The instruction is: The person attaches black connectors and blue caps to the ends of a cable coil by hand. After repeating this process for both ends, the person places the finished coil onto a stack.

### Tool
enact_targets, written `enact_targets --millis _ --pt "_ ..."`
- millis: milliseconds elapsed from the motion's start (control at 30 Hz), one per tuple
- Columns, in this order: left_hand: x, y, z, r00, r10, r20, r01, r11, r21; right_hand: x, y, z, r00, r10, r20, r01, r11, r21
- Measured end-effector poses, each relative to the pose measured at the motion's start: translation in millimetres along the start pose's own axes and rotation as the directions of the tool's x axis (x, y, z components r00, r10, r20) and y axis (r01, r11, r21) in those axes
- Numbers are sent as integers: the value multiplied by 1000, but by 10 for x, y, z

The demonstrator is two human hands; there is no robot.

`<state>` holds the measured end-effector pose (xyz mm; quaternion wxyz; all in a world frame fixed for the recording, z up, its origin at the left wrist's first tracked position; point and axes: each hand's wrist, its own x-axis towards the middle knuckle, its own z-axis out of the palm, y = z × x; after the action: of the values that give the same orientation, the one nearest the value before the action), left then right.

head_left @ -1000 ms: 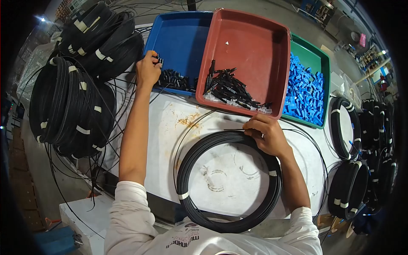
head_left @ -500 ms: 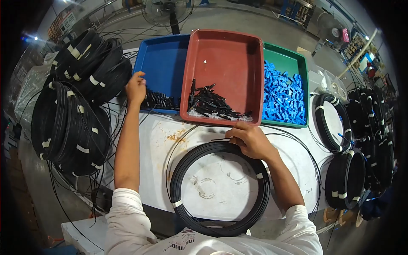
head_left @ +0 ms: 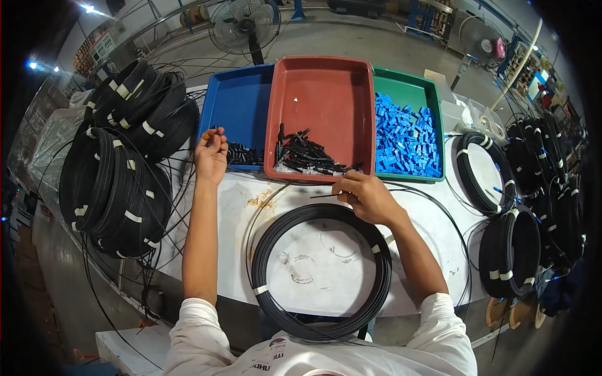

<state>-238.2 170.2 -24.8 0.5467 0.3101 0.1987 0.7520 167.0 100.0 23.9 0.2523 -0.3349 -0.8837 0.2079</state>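
Where a second ago the left hand [head_left: 211,155] was down among the black connectors [head_left: 244,154] heaped at the near edge of the blue tray [head_left: 241,100], it now stands lifted clear of them, at about ten o'clock on the worktop [head_left: 313,263]. Its thumb and forefinger are pinched on one small black piece [head_left: 217,130] (too small to make out its form), with the other fingers loosely curled. So a single piece is out of the heap and in the hand.

The right hand [head_left: 369,198] has kept its place at twelve o'clock on the cable coil [head_left: 258,263]. Its fingers are closed on the cable end [head_left: 323,196], which juts out toward nine o'clock. The piece sits up at ten o'clock from that free tip. The two are well apart, with bare worktop and the corner of the red tray [head_left: 320,88] between them. The coil lies flat in front of the person. The green tray [head_left: 407,83] of blue parts [head_left: 404,138] stands at one o'clock.
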Motion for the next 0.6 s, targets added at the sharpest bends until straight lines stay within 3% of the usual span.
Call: enact_targets --millis 100,167,200,233,300,367,433,467,500,567,600 --pt "-69 -39 71 1000 23 -2 -23 994 106 -22 -16 1 998 39 -44 -40 999 -13" --pt "-15 -40 83 989 131 -71 -89 903 420 -6 -8 -8 999 25 -40 -25 1000 -11" --pt "29 -8 94 971 238 -13 -164 707 688 -12 1 -12 999 17 -35 -17 1000 -6" --pt "54 32 90 973 231 -14 -158 709 687 -20 12 -16 999 25 -34 -25 1000 -5" --pt "86 125 86 988 149 38 -67 193 979 -20 32 -18 1000 0 -11 -1 1000 -24" --pt "129 119 105 993 118 25 -45 172 984 -21 32 -28 1000 16 -11 -16 1000 -7" --pt "116 144 204 949 24 313 -300 -223 928 -15 38 -30 1000 9 4 -8 999 -51" --pt "32 65 242 825 85 559 -419 -572 705 -16 54 -18 1000 7 -3 -7 999 -52" --pt "-15 56 354 830 79 552 -416 -571 707 -16 64 -10 1000 12 4 -12 999 -45" --pt "-71 63 487 916 7 400 -370 -367 853 -18 73 -9 999 36 -21 -37 999 -35" --pt "-55 66 468 871 -31 491 -475 -311 823 -19 73 -24 999 40 -7 -40 998 -41"
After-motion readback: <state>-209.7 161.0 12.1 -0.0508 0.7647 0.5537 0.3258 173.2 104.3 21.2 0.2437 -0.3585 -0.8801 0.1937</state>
